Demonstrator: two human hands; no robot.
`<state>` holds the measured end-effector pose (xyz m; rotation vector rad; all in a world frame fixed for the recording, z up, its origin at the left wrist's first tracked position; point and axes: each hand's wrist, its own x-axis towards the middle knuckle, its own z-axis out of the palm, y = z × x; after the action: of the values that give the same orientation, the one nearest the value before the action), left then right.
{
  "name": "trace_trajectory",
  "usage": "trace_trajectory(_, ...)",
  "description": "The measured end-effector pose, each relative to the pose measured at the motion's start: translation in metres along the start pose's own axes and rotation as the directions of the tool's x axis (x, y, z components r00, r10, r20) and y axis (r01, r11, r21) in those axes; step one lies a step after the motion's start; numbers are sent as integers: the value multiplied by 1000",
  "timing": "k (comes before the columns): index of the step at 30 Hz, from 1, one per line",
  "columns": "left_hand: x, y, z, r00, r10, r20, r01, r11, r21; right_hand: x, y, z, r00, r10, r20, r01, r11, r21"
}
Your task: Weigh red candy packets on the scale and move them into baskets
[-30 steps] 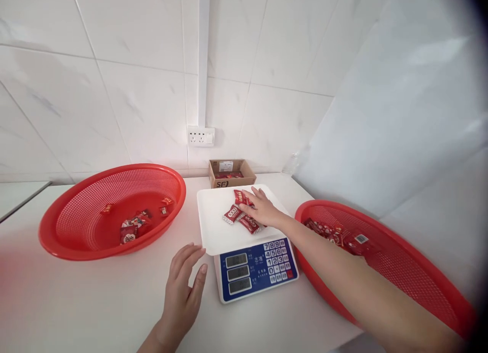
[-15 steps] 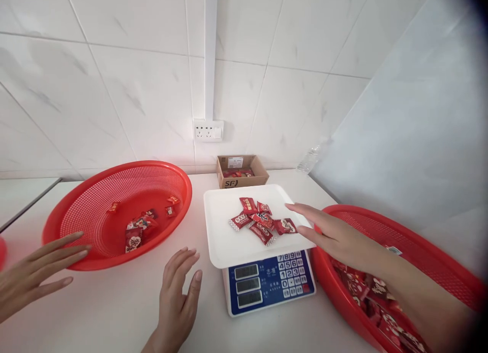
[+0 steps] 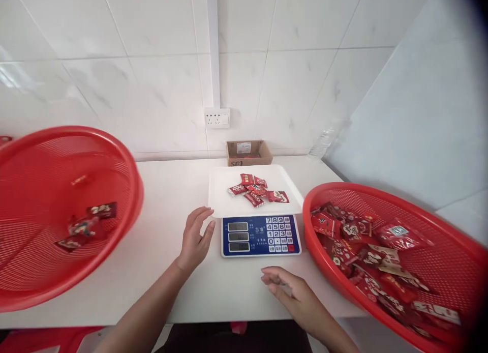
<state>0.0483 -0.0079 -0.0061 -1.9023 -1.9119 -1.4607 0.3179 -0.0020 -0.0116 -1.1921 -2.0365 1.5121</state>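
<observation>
A blue-faced scale (image 3: 261, 235) with a white tray (image 3: 221, 200) stands mid-table, several red candy packets (image 3: 257, 187) lying on the tray. My left hand (image 3: 195, 237) rests open on the table just left of the scale, holding nothing. My right hand (image 3: 293, 294) hovers near the table's front edge below the scale, fingers loosely extended and nothing in them. On the right a red mesh basket (image 3: 438, 210) holds many red packets (image 3: 366, 251). The left red basket (image 3: 125, 159) is tilted up off the table with a few packets (image 3: 86, 223) inside.
A small cardboard box (image 3: 249, 152) sits against the tiled wall behind the scale, below a wall socket (image 3: 217, 118). A clear bottle (image 3: 324, 139) stands at the back right corner. The white table (image 3: 168, 190) ends close to me.
My right hand has drawn back from the scale tray to the front edge. The left basket has been lifted and tilted nearer. Another person's hand at left is gone from view.
</observation>
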Motion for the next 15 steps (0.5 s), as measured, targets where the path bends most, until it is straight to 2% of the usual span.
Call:
trace_trajectory(3,-12,16,4,1000,-9,10,9,1000,10,-3,15,8,997,-70,-38,68,996,-54)
trace_trajectory(8,-37,30,4,997,67,34,-71,992,106,-10,27,14,976,-208,-69,203,976,-73)
trace_trajectory(12,-38,18,-13,994,98,36,-104,964,245,-8,31,14,970,-233,-75,229,972,-53)
trace_trajectory(15,-14,-5,-37,990,131,-44,-104,917,386,-5,32,11,978,-200,-62,199,980,-16)
